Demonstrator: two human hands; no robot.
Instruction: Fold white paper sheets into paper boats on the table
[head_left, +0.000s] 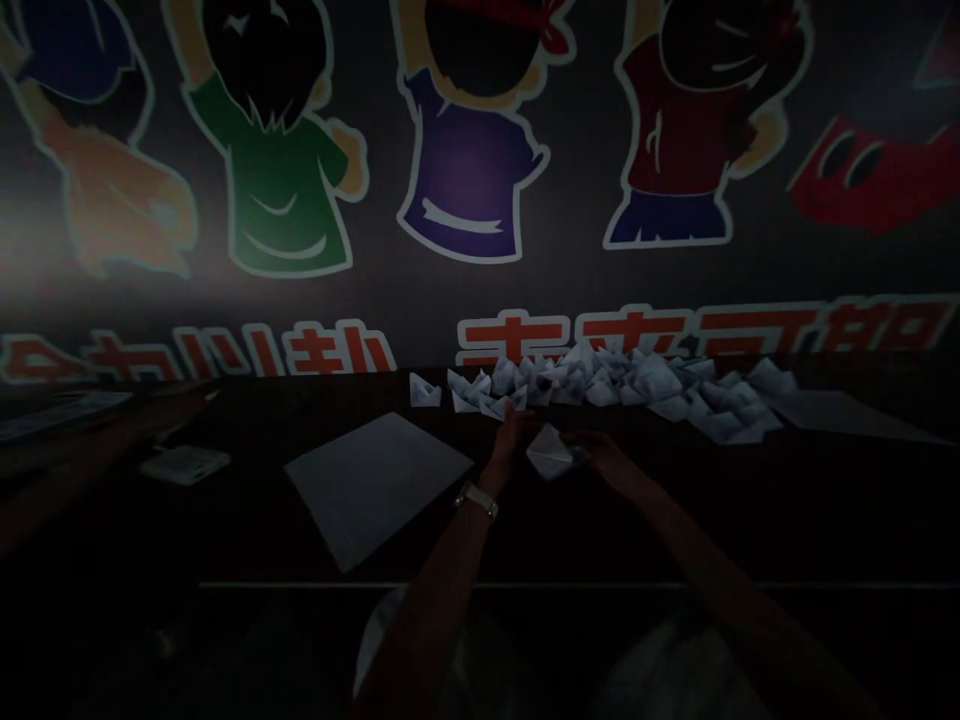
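Note:
A partly folded piece of white paper (550, 452), diamond-shaped at the front, is between my hands just above or on the dark table. My right hand (602, 453) has its fingers closed at the paper's right side; the dim light hides their detail. To the left, my left hand (513, 432) has its fingers stretched toward the paper's upper left, seemingly apart from it. A light watch (477, 498) is on the left wrist. Just beyond the hands stands a paper boat (501, 404), at the front of a pile of folded white paper boats (660, 380).
A stack or sheet of white paper (379, 485) lies left of my hands. More white paper (847, 412) is right of the pile. At left, another person's arm (97, 460) reaches over the dark table near a pale, phone-like object (185, 464). A cartoon-printed wall (375, 290) rises behind.

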